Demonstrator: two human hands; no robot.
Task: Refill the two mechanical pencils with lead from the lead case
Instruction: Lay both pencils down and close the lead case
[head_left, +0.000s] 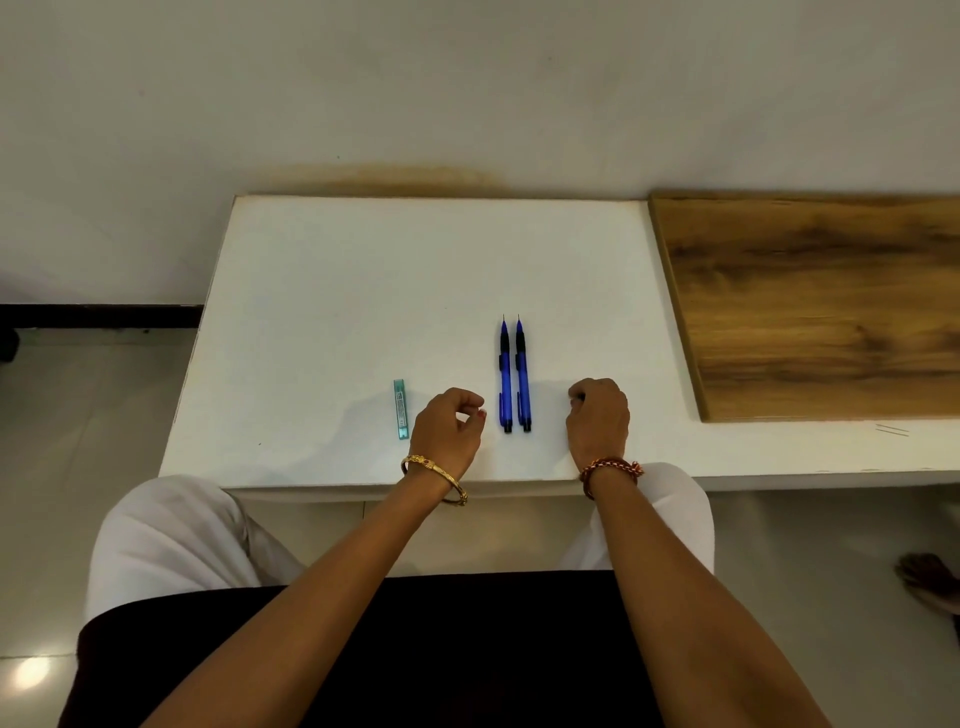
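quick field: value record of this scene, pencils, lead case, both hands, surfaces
pencils: two blue mechanical pencils side by side, parallel, tips pointing away from the person
lead case: teal lead case lying flat, left of the left hand, untouched
left hand: left hand resting on the table between case and pencils, fingers loosely curled, holding nothing
right hand: right hand resting right of the pencils, fingers curled under, nothing seen in it
surface: white table
beside it: wooden board on the right
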